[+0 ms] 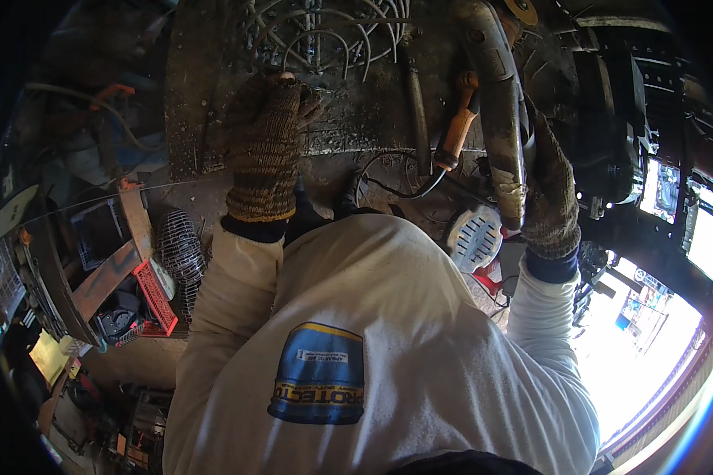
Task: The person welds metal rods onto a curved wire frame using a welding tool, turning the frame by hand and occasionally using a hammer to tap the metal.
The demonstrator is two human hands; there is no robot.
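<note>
My left hand [263,150], in a brown knitted glove, lies over the near part of the dark metal worktop [348,119]. Its fingers look curled, and what they hold, if anything, is hidden. Just beyond it are bent metal rods [317,36] formed into curves. My right hand [553,190], gloved alike, is against the right side of a worn angle grinder [499,103] and appears to grip its body; most of its fingers are hidden. The grinder's disc [523,9] points away from me. Left of the grinder lie an orange-handled tool with a cable [458,131] and a metal bar [417,111].
Below the worktop's near edge is a pale slotted round piece [474,239] beside loose cables. At left stand a wire fan guard [180,253], a red crate [155,297] and assorted scrap. Dark metal framing [650,190] is at right, by a bright opening.
</note>
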